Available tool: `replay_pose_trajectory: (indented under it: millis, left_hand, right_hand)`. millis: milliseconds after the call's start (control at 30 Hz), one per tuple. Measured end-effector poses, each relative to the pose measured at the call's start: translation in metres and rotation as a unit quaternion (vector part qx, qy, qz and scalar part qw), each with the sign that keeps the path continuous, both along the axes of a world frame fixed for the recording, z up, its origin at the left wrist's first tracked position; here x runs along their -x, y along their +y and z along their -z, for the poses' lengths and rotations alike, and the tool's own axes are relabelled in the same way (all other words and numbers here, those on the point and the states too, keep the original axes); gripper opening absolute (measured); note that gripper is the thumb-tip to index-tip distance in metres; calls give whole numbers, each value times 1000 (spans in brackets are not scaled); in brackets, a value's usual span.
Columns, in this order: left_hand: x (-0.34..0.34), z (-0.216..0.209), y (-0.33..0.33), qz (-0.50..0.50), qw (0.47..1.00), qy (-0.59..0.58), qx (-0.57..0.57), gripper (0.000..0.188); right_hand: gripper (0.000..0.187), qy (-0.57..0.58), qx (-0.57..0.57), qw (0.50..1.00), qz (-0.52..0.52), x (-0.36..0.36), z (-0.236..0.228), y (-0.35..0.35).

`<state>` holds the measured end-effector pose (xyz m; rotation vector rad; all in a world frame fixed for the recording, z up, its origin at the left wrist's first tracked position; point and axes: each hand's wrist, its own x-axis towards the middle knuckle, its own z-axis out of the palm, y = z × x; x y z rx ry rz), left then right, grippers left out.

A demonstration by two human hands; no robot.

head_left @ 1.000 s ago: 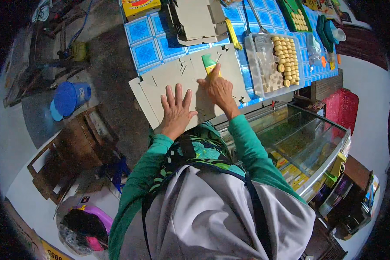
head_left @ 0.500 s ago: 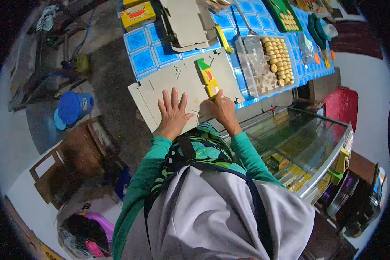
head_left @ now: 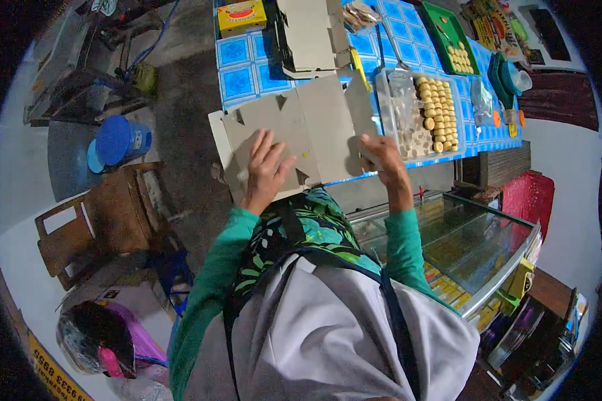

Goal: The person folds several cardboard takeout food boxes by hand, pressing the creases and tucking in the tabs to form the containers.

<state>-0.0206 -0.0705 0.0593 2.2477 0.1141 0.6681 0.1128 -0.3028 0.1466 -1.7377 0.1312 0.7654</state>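
Observation:
A partly folded cardboard box blank (head_left: pixel 328 110), plain grey-beige side up, lies at the near edge of the table. It has creases and small cut tabs, and its right side panel stands raised. My left hand (head_left: pixel 266 170) rests on its left part, fingers stretched out and a little bent, gripping nothing. At the right panel, my right hand (head_left: pixel 389 166) has its fingers closed on the cardboard edge; the fingertips are partly hidden. Beyond the blank lies a stack of similar cardboard (head_left: pixel 311 40), with a yellow strip-shaped piece (head_left: pixel 360 69) beside it.
Right of the blank, a clear plastic tub (head_left: pixel 418 152) holds rows of small round pastries (head_left: pixel 438 110). A green tray (head_left: pixel 448 33) of more pastries stands farther back. A yellow printed box (head_left: pixel 242 18) sits far left. A glass display case (head_left: pixel 448 234) stands near right.
My right hand has moved right from the narrow printed flap to the blank's right panel, which is now raised. The printed flap no longer shows. My left hand has lifted its fingers slightly.

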Motion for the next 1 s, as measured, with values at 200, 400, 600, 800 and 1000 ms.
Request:
replay_pose_trajectory:
  millis: [200, 400, 600, 800, 1000]
  left_hand:
    - [21, -76, -10, 85, 987, -10, 137, 36]
    - [-14, 3, -11, 3, 817, 218, 534, 43]
    - [-24, 52, 12, -25, 760, 259, 595, 44]
    - [-12, 57, 34, 28, 789, 314, 527, 48]
    - [-21, 50, 30, 45, 777, 339, 528, 48]
  right_hand:
    - [33, -39, -252, 958, 130, 35, 0, -25]
    - [35, 279, -240, 925, 98, 117, 54, 19]
    - [38, 4, -48, 854, -518, 84, 10, 16]
    - [44, -583, 134, 772, -215, -49, 32, 64]
    - [28, -586, 243, 657, -408, -124, 90, 105]
